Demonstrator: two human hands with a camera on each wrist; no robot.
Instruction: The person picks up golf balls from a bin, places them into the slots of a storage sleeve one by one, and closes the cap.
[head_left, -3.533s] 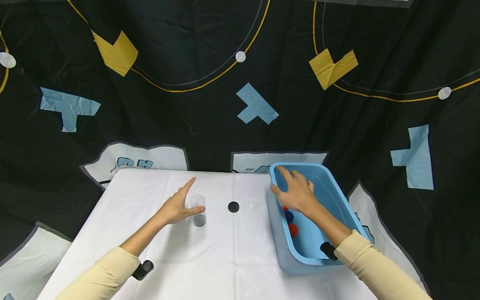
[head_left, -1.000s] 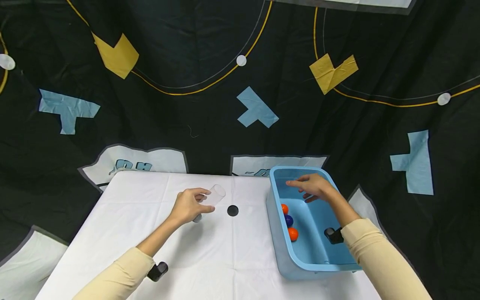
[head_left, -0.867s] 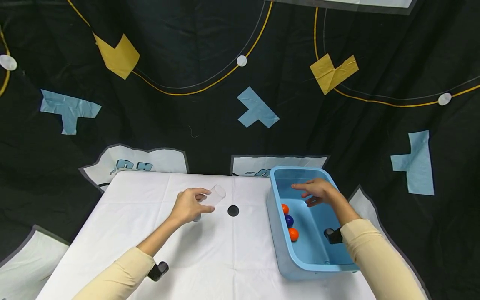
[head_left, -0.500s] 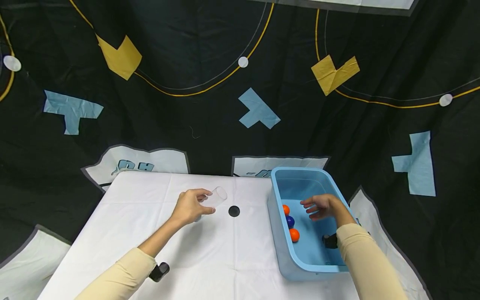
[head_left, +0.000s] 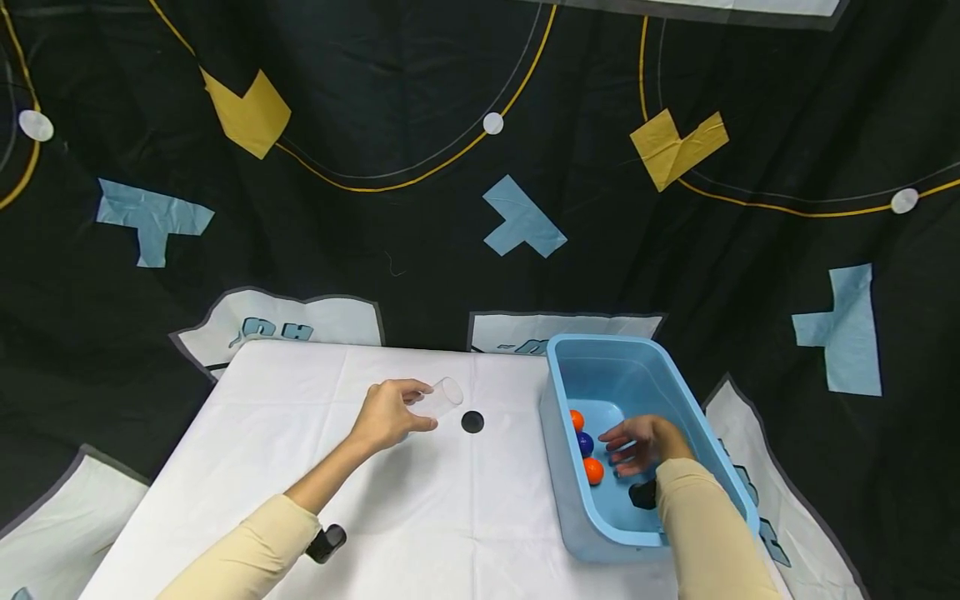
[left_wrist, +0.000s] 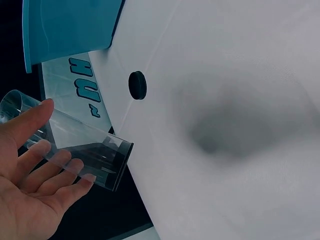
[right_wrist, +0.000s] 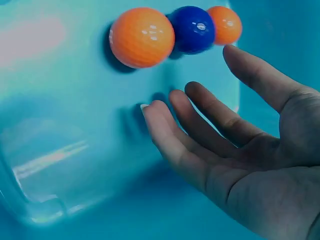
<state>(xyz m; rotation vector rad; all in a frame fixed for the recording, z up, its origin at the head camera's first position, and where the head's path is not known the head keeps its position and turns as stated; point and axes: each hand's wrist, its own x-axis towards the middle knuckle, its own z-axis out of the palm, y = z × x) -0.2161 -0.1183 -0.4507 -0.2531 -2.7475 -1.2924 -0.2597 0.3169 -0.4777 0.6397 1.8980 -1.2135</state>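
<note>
My left hand point(head_left: 386, 417) holds a clear plastic cylinder point(head_left: 444, 398) above the table, tilted, its open rim toward the upper right. In the left wrist view the thumb and fingers are around the clear wall, and the dark base sticks out past the fingertips. My right hand point(head_left: 641, 442) is down inside the blue bin point(head_left: 564, 492), fingers spread and loosely bent, holding nothing. Just left of its fingertips, two orange balls point(right_wrist: 142, 37) and a dark blue ball point(right_wrist: 192, 30) lie in a row along the bin wall. The orange ones look faintly dimpled.
A black disc point(head_left: 472, 422) lies on the white tablecloth point(head_left: 420, 517) between the cylinder and the bin. The bin stands at the table's right side. Behind the table hangs a black cloth point(head_left: 420, 250) with tape pieces.
My left hand has taken hold of the cylinder, which stood upright, and tilted it. My right hand has moved from the bin's far rim down and nearer, to beside the balls.
</note>
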